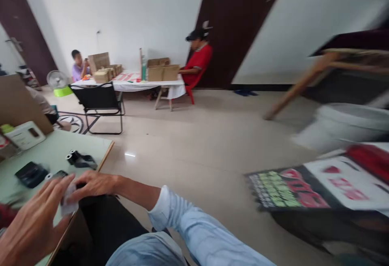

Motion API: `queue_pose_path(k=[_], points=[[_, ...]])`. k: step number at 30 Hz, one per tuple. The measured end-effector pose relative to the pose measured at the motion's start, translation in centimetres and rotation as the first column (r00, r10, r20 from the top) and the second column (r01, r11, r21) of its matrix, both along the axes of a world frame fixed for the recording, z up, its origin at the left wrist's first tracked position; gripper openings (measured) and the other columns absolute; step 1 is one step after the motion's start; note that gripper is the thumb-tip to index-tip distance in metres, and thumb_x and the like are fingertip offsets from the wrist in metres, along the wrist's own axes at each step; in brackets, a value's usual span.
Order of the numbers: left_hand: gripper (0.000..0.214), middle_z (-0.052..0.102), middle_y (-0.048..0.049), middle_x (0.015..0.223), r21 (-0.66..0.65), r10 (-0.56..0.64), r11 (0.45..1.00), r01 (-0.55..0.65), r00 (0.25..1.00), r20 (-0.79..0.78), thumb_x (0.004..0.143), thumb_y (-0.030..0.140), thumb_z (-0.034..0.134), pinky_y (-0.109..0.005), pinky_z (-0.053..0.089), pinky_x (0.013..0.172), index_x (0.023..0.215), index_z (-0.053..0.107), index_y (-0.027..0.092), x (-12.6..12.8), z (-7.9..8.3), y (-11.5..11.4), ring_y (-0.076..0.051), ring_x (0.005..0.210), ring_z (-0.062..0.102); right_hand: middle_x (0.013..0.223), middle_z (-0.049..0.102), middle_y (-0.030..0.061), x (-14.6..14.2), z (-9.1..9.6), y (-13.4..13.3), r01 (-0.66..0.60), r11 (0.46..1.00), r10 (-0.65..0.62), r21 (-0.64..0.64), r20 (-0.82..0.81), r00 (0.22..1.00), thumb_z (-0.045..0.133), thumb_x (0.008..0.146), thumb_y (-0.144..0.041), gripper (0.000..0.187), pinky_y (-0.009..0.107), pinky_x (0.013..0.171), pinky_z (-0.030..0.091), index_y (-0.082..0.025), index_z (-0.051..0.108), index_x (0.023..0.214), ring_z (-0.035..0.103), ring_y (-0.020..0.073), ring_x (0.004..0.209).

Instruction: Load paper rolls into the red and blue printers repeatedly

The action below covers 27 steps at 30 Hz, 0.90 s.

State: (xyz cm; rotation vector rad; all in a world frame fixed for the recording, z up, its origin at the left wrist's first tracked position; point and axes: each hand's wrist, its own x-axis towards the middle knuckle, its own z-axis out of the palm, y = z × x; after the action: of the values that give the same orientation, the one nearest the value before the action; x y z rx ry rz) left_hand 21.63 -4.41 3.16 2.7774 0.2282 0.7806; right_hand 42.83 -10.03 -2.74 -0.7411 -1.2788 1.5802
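Note:
My right hand (97, 183) is closed at the table's edge, its fingers on a small whitish, translucent piece (69, 202) that looks blurred; its kind cannot be made out. Close to that piece, my left hand (39, 217) has its fingers stretched out and thumb apart; whether it touches the piece is unclear. Beyond the hands on the pale green table (60, 144) lie a black boxy object (33, 174), a dark item (60, 174) partly behind my fingers, and black cylindrical pieces with white ends (80, 159).
A white container (26, 135) and a cardboard sheet (22, 101) stand at the table's left. A black folding chair (99, 99) is ahead. Two people sit at a far table with cardboard boxes (164, 72). On the right are a white bucket (349, 126) and a printed sack (288, 189).

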Motion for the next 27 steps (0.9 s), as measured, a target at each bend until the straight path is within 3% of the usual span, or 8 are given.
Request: queue_pose_path(k=[3, 5, 8, 13, 16, 19, 21, 27], points=[[0.078, 0.073, -0.0111, 0.123, -0.41, -0.005, 0.906, 0.105, 0.972, 0.237, 0.088, 0.034, 0.08, -0.038, 0.064, 0.089, 0.157, 0.045, 0.031, 0.5, 0.3, -2.2, -0.028, 0.107, 0.076, 0.072, 0.065, -0.0036, -2.3, -1.0, -1.1, -0.034, 0.998, 0.01, -0.062, -0.344, 0.939, 0.095, 0.059, -0.069, 0.065, 0.023, 0.053, 0.042, -0.017, 0.069, 0.088, 0.054, 0.0099, 0.058], [0.074, 0.072, -0.0133, 0.122, -0.524, 0.014, 0.832, 0.18, 0.939, 0.345, 0.089, 0.04, 0.079, -0.04, 0.063, 0.09, 0.154, 0.047, 0.026, 0.7, 0.1, -3.0, -0.029, 0.109, 0.074, 0.068, 0.063, -0.0034, -3.0, -1.7, -1.6, -0.064, 0.997, 0.034, -0.048, -0.469, 0.883, 0.094, 0.061, -0.069, 0.065, 0.021, 0.046, 0.035, -0.016, 0.067, 0.087, 0.047, 0.0077, 0.051], [0.077, 0.071, -0.0123, 0.123, -0.442, 0.056, 0.896, 0.056, 0.97, 0.235, 0.083, 0.031, 0.083, -0.041, 0.061, 0.099, 0.152, 0.05, 0.025, 0.1, 1.0, -3.4, -0.028, 0.111, 0.072, 0.066, 0.064, -0.0029, -2.3, -1.3, -1.4, -0.107, 0.993, 0.074, -0.059, -0.403, 0.912, 0.095, 0.062, -0.066, 0.064, 0.021, 0.046, 0.035, -0.013, 0.07, 0.088, 0.048, 0.0078, 0.05], [0.063, 0.071, -0.012, 0.124, -0.069, 0.131, 0.988, -0.139, 0.985, -0.115, 0.083, 0.013, 0.072, -0.05, 0.055, 0.108, 0.144, 0.06, 0.023, -0.6, 3.4, -3.5, -0.03, 0.118, 0.068, 0.077, 0.069, -0.0017, -0.4, 1.7, -0.9, -0.029, 0.999, 0.029, 0.018, -0.028, 0.999, 0.099, 0.063, -0.053, 0.051, 0.021, 0.066, 0.046, -0.013, 0.076, 0.087, 0.06, 0.0103, 0.07], [0.074, 0.07, -0.0141, 0.127, -0.269, 0.072, 0.962, -0.043, 0.993, 0.097, 0.084, 0.022, 0.079, -0.048, 0.058, 0.103, 0.153, 0.051, 0.023, -0.3, 1.6, -3.5, -0.03, 0.119, 0.068, 0.071, 0.066, -0.0025, -1.6, 1.2, -1.5, 0.017, 1.0, -0.017, -0.001, -0.148, 0.989, 0.094, 0.067, -0.062, 0.055, 0.022, 0.057, 0.043, -0.014, 0.074, 0.087, 0.055, 0.0091, 0.06], [0.089, 0.071, -0.0137, 0.123, -0.519, 0.069, 0.842, 0.144, 0.927, 0.37, 0.081, 0.038, 0.088, -0.042, 0.061, 0.096, 0.157, 0.044, 0.024, -0.3, -1.3, -4.0, -0.028, 0.112, 0.072, 0.067, 0.062, -0.0024, -3.4, -0.7, -2.3, -0.064, 0.997, 0.043, -0.05, -0.344, 0.938, 0.09, 0.064, -0.074, 0.066, 0.022, 0.046, 0.034, -0.014, 0.07, 0.085, 0.047, 0.0083, 0.052], [0.086, 0.072, -0.0126, 0.122, -0.55, 0.104, 0.825, 0.129, 0.922, 0.373, 0.081, 0.038, 0.088, -0.041, 0.061, 0.096, 0.155, 0.046, 0.024, -0.8, -2.0, -4.5, -0.027, 0.109, 0.072, 0.068, 0.063, -0.0017, -3.9, -1.5, -2.6, -0.097, 0.993, 0.069, -0.061, -0.36, 0.93, 0.091, 0.061, -0.074, 0.068, 0.022, 0.047, 0.034, -0.014, 0.07, 0.085, 0.047, 0.0082, 0.052], [0.065, 0.071, -0.0126, 0.128, -0.117, 0.19, 0.973, -0.199, 0.978, -0.084, 0.084, 0.014, 0.072, -0.051, 0.055, 0.109, 0.147, 0.057, 0.024, -2.8, 0.5, -5.3, -0.032, 0.122, 0.067, 0.075, 0.067, -0.0017, -2.7, -0.3, -2.0, -0.091, 0.992, 0.086, -0.084, -0.058, 0.995, 0.097, 0.063, -0.058, 0.054, 0.022, 0.062, 0.043, -0.014, 0.076, 0.086, 0.056, 0.0103, 0.066]])
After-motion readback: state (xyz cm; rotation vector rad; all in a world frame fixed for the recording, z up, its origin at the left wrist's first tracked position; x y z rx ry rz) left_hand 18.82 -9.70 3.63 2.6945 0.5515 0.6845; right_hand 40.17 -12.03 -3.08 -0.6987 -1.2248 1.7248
